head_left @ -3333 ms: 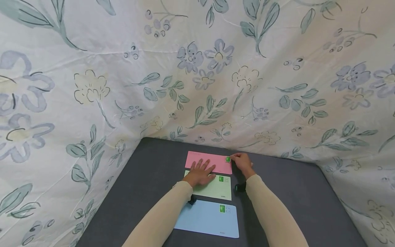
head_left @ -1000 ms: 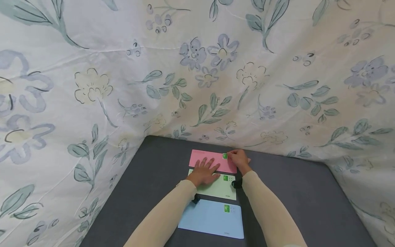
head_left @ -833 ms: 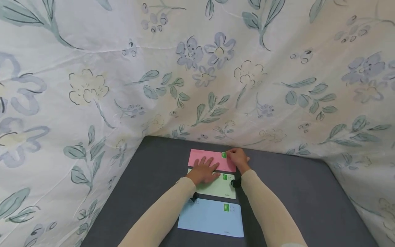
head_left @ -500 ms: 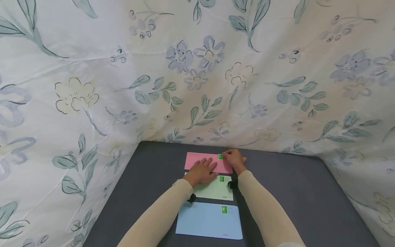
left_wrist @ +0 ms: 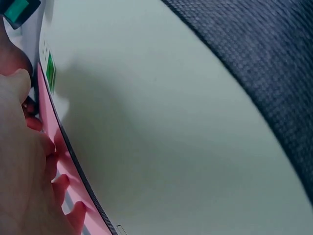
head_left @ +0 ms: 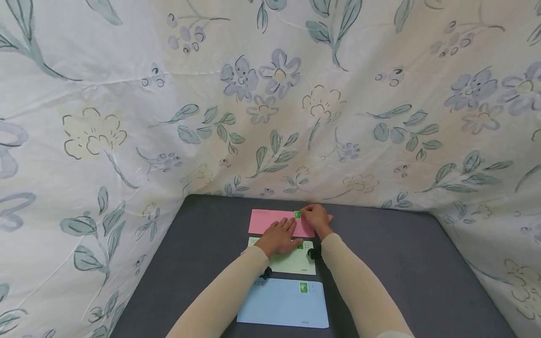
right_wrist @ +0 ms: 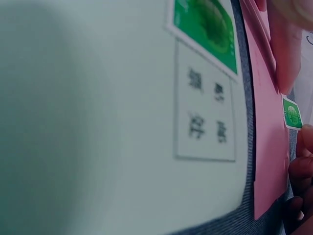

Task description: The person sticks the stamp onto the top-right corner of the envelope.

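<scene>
My left hand (head_left: 278, 236) lies with straight fingers across the pink envelope (head_left: 260, 219) and the pale green envelope (head_left: 291, 265). Its fingertips come close to a small green stamp (head_left: 297, 214) at the pink envelope's upper right. My right hand (head_left: 317, 219) pinches that stamp by its right edge, its other fingers curled. In the right wrist view, a right fingertip meets the corner of the stamp (right_wrist: 292, 113), and a left finger (right_wrist: 286, 58) reaches its other side. Whether the stamp lies fully flat cannot be told.
Nearest me lies a blue envelope (head_left: 283, 303) bearing a green stamp (head_left: 303, 287). The pale green envelope carries a stamp (head_left: 300, 245) too, partly behind my left hand. A dark grey table (head_left: 393, 263) meets a floral cloth (head_left: 236, 141) at the back and sides.
Since the oldest frame, my right hand has brought the stamp leftward from the pink envelope's right edge. The left hand's spread fingers have drawn together and shifted right towards it.
</scene>
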Motion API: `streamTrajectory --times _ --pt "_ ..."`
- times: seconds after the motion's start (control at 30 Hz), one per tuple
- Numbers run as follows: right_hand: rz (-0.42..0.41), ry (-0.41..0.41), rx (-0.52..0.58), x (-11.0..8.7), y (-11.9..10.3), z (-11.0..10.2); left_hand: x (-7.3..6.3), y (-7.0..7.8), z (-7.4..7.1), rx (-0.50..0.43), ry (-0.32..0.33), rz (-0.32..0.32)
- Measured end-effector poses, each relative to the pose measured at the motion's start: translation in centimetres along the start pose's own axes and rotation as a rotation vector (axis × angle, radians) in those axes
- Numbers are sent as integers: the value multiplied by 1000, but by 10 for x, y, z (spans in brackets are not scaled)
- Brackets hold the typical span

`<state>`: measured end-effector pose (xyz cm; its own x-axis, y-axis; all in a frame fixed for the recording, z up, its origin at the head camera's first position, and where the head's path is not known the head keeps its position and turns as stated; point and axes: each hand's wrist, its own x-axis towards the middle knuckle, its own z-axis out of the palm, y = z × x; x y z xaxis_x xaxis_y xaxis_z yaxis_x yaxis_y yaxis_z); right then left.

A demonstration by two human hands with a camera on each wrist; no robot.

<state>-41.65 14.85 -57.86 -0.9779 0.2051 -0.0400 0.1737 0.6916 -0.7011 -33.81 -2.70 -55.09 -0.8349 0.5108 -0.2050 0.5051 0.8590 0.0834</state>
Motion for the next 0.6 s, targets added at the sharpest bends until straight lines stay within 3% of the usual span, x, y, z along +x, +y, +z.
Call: streamTrajectory --times 0.6 --pt "-15 21 -15 4 2 5 1 2 -2 -23 -1 -20"
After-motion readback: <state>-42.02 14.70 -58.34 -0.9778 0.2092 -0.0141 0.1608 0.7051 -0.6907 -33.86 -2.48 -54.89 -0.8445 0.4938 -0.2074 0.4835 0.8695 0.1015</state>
